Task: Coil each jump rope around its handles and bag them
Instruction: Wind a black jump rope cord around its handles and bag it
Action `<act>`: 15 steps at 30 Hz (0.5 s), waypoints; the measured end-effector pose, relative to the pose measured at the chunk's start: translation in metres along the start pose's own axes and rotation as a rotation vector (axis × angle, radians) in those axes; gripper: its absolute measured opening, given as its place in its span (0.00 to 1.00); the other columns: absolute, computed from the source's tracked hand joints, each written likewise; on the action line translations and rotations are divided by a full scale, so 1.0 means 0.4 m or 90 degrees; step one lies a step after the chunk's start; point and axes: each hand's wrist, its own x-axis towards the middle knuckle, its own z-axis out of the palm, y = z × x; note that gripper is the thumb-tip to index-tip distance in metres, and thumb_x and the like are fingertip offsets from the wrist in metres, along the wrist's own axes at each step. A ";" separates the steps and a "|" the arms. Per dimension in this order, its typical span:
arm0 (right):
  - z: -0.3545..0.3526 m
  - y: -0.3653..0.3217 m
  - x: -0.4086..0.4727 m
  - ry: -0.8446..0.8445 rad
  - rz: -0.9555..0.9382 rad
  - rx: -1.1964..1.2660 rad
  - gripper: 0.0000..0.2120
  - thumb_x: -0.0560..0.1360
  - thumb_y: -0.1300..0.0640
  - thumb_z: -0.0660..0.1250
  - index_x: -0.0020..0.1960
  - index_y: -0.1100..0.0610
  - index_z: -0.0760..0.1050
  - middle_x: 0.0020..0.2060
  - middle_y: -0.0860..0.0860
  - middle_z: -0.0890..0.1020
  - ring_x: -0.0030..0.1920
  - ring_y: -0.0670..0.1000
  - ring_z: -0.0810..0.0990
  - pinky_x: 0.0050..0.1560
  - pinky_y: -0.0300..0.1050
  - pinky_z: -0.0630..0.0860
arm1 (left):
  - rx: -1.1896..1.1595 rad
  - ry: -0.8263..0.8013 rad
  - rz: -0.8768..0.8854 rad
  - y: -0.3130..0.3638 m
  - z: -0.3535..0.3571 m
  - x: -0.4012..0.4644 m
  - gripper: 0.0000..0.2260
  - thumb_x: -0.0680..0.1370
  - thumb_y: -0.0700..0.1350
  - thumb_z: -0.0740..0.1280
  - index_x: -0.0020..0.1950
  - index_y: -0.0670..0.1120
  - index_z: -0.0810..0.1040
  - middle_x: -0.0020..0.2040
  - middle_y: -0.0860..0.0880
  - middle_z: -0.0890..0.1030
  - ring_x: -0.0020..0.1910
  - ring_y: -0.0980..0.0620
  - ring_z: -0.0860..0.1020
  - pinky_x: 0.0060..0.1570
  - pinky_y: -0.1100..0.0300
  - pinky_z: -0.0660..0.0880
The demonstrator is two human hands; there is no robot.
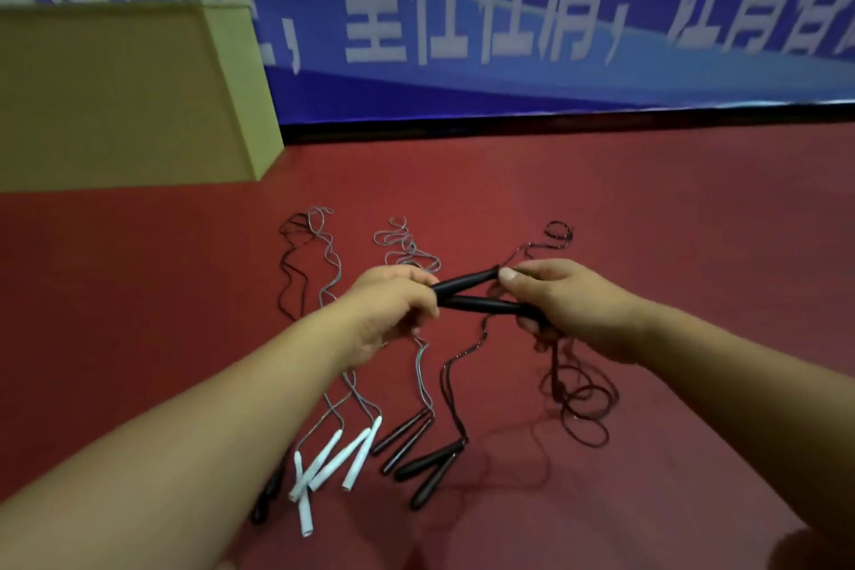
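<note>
Two black jump-rope handles [481, 296] are held above the red floor, meeting in a narrow V at my left hand. My left hand [393, 315] grips their left ends. My right hand [569, 305] pinches the upper handle's right end and curls round the lower one. Their dark rope [583, 403] hangs from my right hand and lies in loose loops on the floor. Several other ropes lie stretched out below: white handles [333, 463] with grey cords, and black handles [425, 458] with dark cords.
The red floor [694, 245] spreads all around. A tan cardboard box [120, 97] stands at the back left. A blue banner with white characters [509, 14] runs along the back wall.
</note>
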 end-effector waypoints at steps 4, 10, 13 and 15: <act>0.048 -0.007 -0.019 0.105 0.014 0.134 0.11 0.82 0.56 0.59 0.47 0.59 0.76 0.25 0.52 0.71 0.25 0.49 0.67 0.29 0.43 0.69 | -0.133 0.095 0.008 0.007 0.034 -0.024 0.15 0.65 0.23 0.61 0.36 0.45 0.73 0.22 0.50 0.71 0.17 0.56 0.66 0.22 0.67 0.65; 0.065 -0.082 0.019 0.077 0.064 0.274 0.08 0.80 0.55 0.62 0.54 0.59 0.76 0.28 0.54 0.74 0.25 0.49 0.65 0.30 0.43 0.70 | -0.090 0.199 -0.025 0.034 0.000 -0.023 0.10 0.62 0.29 0.63 0.35 0.42 0.78 0.30 0.44 0.73 0.26 0.49 0.68 0.26 0.64 0.65; 0.086 -0.079 0.026 0.032 0.077 0.239 0.10 0.81 0.48 0.61 0.57 0.51 0.75 0.30 0.58 0.78 0.23 0.49 0.63 0.29 0.43 0.71 | 0.035 0.212 0.007 0.019 -0.024 -0.028 0.09 0.62 0.33 0.66 0.33 0.46 0.80 0.30 0.47 0.73 0.30 0.49 0.67 0.29 0.64 0.63; 0.107 -0.064 0.024 0.006 0.073 0.232 0.12 0.81 0.44 0.59 0.56 0.48 0.76 0.31 0.58 0.78 0.23 0.49 0.62 0.27 0.42 0.70 | 0.078 0.165 -0.009 0.004 -0.036 -0.032 0.09 0.63 0.34 0.67 0.32 0.48 0.79 0.29 0.49 0.73 0.29 0.50 0.68 0.28 0.65 0.62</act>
